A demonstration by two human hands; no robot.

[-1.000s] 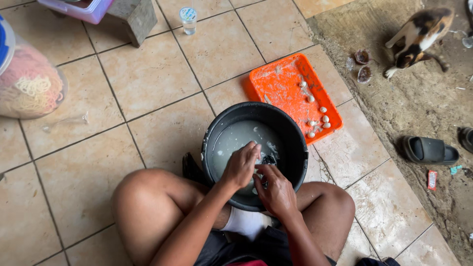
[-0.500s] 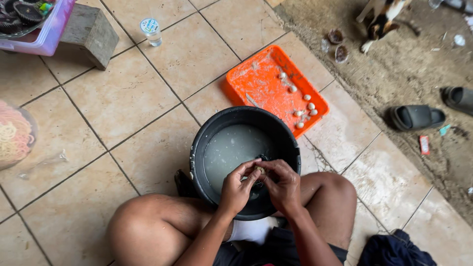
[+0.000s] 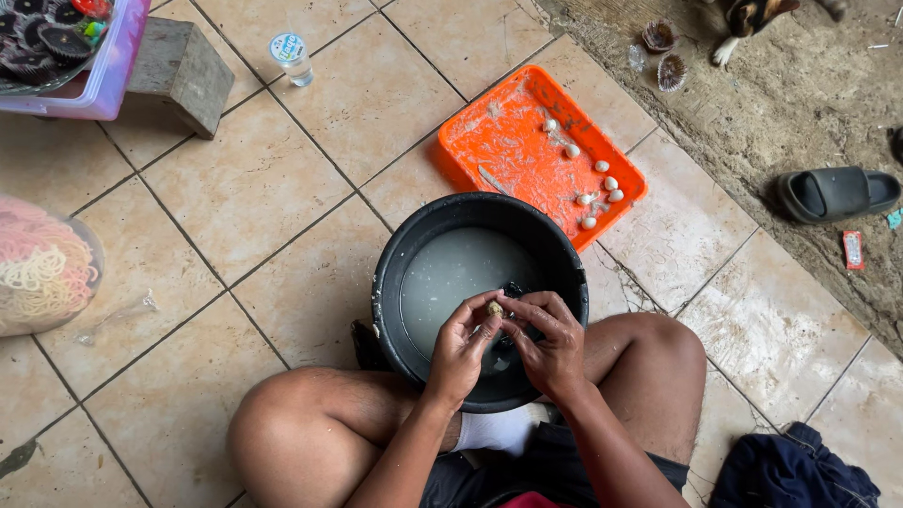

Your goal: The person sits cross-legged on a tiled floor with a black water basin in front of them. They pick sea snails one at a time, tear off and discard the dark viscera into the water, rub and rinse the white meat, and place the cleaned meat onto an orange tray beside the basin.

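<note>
I sit on a tiled floor with a black bucket (image 3: 390,282) of cloudy whitish water between my knees. Above the bucket's near side, my left hand (image 3: 463,346) and my right hand (image 3: 547,341) meet around a small pale brownish ball (image 3: 494,308), pinched between the fingertips of both. Beyond the bucket lies an orange tray (image 3: 508,141) with several small white balls (image 3: 593,188) along its right side and smears of paste on its surface.
A grey block (image 3: 183,71) and a small sealed water cup (image 3: 292,56) stand at the back left, by a pink tub (image 3: 113,66) of dark moulds. A bag of coloured crackers (image 3: 42,268) lies left. On the dirt to the right are a dark sandal (image 3: 832,193), shells (image 3: 663,56), a cat (image 3: 752,14); dark cloth (image 3: 800,470) by my knee.
My hands have come up out of the water and now hold the small ball above the bucket. The view has shifted, so everything sits lower and further right.
</note>
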